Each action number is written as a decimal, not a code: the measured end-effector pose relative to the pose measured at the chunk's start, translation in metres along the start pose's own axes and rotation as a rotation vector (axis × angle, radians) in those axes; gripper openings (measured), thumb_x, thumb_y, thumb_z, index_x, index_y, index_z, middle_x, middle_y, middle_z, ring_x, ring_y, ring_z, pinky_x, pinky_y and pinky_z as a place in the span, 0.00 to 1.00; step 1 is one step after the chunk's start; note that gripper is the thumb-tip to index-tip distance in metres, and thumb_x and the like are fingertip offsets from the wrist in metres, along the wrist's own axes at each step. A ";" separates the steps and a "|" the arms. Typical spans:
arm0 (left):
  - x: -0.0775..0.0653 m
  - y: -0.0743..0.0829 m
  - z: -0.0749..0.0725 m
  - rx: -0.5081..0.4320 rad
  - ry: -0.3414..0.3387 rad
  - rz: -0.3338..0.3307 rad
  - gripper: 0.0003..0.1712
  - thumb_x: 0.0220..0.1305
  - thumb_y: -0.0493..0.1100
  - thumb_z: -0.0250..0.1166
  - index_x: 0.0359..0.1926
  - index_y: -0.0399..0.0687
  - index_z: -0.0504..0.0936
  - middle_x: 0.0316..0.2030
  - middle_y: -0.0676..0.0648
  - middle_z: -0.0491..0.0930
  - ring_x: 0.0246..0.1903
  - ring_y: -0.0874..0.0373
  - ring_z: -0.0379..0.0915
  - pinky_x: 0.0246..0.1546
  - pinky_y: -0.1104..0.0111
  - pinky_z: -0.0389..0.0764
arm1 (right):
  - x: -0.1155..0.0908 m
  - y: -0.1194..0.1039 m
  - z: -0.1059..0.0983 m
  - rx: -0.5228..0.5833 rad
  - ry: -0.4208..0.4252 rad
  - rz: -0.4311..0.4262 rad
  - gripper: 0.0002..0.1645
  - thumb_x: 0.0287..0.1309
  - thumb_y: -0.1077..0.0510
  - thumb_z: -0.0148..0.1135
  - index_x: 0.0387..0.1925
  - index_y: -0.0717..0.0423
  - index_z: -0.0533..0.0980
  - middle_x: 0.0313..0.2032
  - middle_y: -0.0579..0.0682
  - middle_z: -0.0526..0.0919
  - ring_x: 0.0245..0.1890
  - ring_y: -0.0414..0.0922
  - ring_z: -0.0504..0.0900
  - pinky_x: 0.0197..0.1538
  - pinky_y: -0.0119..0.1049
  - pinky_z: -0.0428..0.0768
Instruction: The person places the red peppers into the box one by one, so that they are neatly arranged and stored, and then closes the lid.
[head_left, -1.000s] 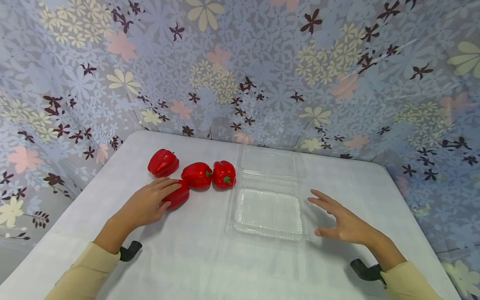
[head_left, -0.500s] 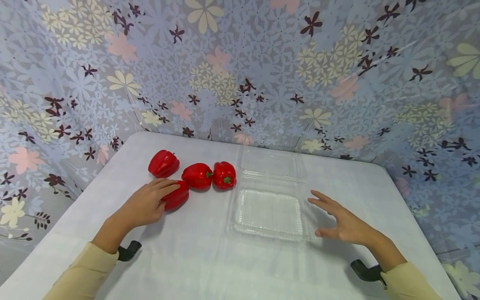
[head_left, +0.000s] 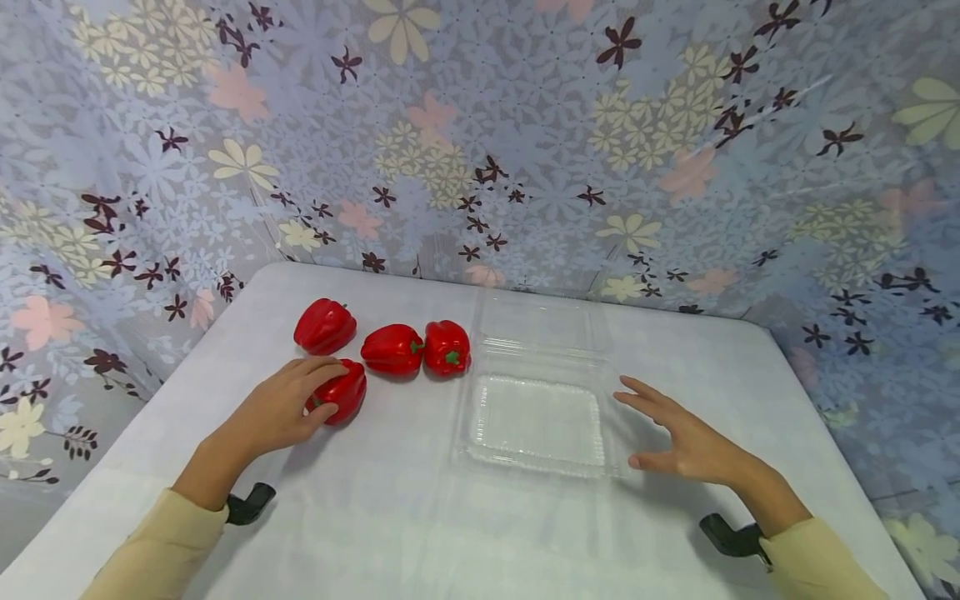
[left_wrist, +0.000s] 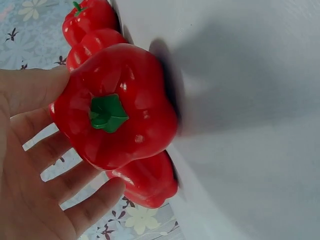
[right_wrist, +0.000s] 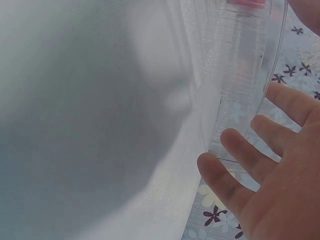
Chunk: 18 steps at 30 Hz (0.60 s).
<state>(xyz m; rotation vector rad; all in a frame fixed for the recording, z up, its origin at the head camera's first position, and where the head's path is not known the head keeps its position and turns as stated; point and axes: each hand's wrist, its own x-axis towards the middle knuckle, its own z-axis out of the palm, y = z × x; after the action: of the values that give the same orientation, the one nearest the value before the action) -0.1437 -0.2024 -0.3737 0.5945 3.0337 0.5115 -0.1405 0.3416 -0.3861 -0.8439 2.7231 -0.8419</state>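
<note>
My left hand holds a shiny red bell pepper at the left of the table, thumb on the near side and fingers over the far side. In the left wrist view this pepper's green stem faces the camera, with the thumb at its edge and the fingers spread behind. Farther back lie three more red bell peppers: one at far left, one in the middle and one beside the container. My right hand hovers with parted fingers at the right side of a clear plastic container, holding nothing.
The container's hinged lid lies folded back toward the wall. A white cloth covers the table. Flower-patterned fabric hangs behind it and along the sides.
The held pepper has shifted slightly left and turned, parting from the middle pepper, as the left hand drew back a little. The right hand and the container stay in place.
</note>
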 end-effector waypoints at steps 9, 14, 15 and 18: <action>-0.003 0.000 0.006 0.043 0.068 -0.004 0.26 0.55 0.45 0.73 0.56 0.52 0.79 0.59 0.40 0.78 0.58 0.40 0.74 0.45 0.47 0.86 | 0.002 -0.001 -0.002 0.007 -0.004 0.008 0.47 0.53 0.52 0.73 0.72 0.55 0.63 0.75 0.67 0.54 0.70 0.74 0.57 0.58 0.77 0.65; -0.002 0.001 0.007 0.059 0.075 -0.010 0.29 0.54 0.46 0.73 0.59 0.53 0.78 0.60 0.40 0.77 0.59 0.39 0.72 0.44 0.46 0.86 | 0.002 -0.001 -0.002 0.017 -0.007 -0.005 0.47 0.53 0.53 0.73 0.72 0.57 0.63 0.74 0.68 0.54 0.70 0.75 0.56 0.58 0.77 0.65; -0.002 0.001 0.008 0.061 0.074 -0.006 0.30 0.54 0.45 0.73 0.60 0.54 0.78 0.60 0.41 0.77 0.59 0.40 0.72 0.43 0.47 0.86 | 0.002 0.000 -0.001 0.017 -0.007 -0.005 0.47 0.53 0.53 0.73 0.72 0.58 0.63 0.74 0.69 0.54 0.70 0.75 0.56 0.58 0.77 0.66; -0.002 0.001 0.009 0.067 0.068 0.010 0.34 0.52 0.43 0.72 0.63 0.55 0.76 0.61 0.41 0.76 0.57 0.41 0.72 0.43 0.49 0.86 | 0.001 0.000 -0.001 0.010 -0.005 -0.001 0.47 0.53 0.52 0.73 0.72 0.56 0.63 0.74 0.68 0.54 0.70 0.75 0.57 0.58 0.77 0.66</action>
<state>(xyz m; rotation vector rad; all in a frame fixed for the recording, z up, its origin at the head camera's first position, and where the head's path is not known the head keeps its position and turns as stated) -0.1410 -0.1989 -0.3818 0.6077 3.1247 0.4402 -0.1418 0.3419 -0.3854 -0.8446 2.7122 -0.8518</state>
